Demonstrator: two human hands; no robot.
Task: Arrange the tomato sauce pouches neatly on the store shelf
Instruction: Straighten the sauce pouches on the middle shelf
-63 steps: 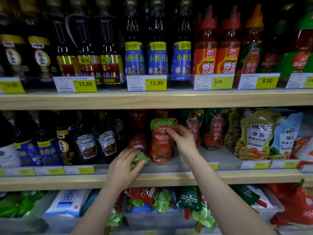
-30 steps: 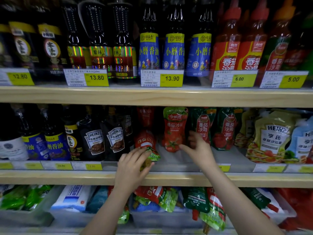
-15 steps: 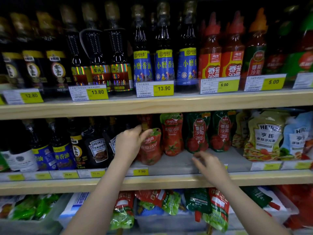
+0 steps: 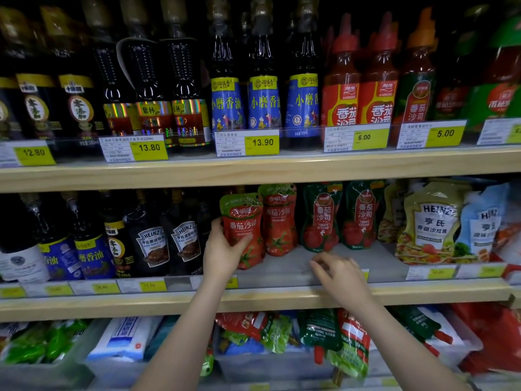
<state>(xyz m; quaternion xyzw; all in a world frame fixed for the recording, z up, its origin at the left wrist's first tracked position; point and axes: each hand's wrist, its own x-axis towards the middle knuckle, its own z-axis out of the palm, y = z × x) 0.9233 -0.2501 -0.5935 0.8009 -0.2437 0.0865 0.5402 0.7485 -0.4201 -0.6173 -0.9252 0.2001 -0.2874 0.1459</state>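
The middle shelf (image 4: 282, 299) carries a row of standing sauce pouches with bare board in front. The left hand (image 4: 222, 255) grips the leftmost red pouch (image 4: 244, 230) upright, thumb across its front, just beside a second red pouch (image 4: 279, 221). The right hand (image 4: 338, 273) hovers over the shelf holding nothing, fingers loosely curled. I judge the pouch should be seated flat on its base, label forward, level with its neighbour.

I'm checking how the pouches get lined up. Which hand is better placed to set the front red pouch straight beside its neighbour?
Left. The left hand already grips the front red pouch, next to the second red pouch. The right hand hovers over bare shelf, holding nothing.
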